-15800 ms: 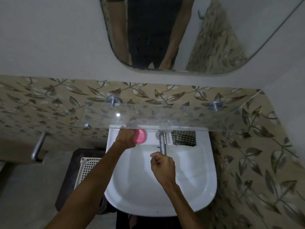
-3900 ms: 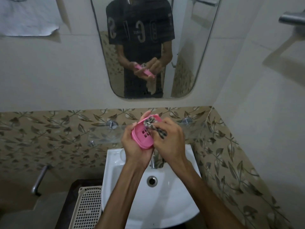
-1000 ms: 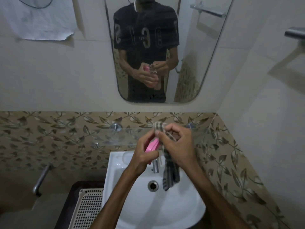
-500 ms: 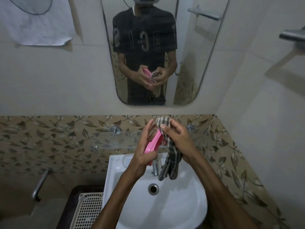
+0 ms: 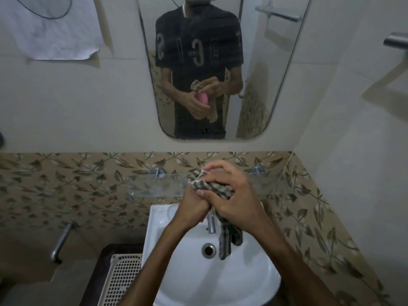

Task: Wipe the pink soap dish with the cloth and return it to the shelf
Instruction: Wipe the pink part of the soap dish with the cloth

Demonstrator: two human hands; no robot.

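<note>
Below, white sink [image 5: 242, 281] — glass shelf [image 5: 154, 186], leaf-patterned tiles [image 5: 66, 184]

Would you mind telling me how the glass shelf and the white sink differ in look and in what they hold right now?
The glass shelf is clear, flat and thin, so the leaf tiles show through it; the white sink is opaque and bowl-shaped. The shelf is fixed to the wall on metal studs, above and behind the sink. The checked cloth hangs over the sink, while the shelf's visible part carries nothing. Both are fixtures on the same wall.
</note>
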